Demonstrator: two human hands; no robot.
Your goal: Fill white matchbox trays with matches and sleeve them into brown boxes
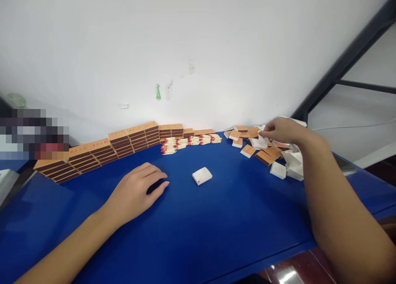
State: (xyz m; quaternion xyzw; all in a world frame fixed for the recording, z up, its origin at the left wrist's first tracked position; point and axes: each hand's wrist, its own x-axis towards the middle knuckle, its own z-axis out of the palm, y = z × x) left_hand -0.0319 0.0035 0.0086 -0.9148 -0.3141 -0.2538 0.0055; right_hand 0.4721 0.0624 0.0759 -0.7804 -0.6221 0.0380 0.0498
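My left hand rests on the blue table, its fingers loosely curved and a gap between thumb and forefinger, with nothing in it. To its right lies a small white matchbox tray with a red spot near its front corner. Over the heap at the right, my right hand is closed in a pinch on a thin white piece; whether it is paper or card I cannot tell. Beneath it are scattered orange matchboxes and white trays. Red-tipped matches lie in several bundles at the back.
Stacked orange-topped matchboxes line the back left along the white wall. The blue table ends at a front edge. Crumpled white paper lies at the right, near a dark metal frame. A blurred patch covers the far left.
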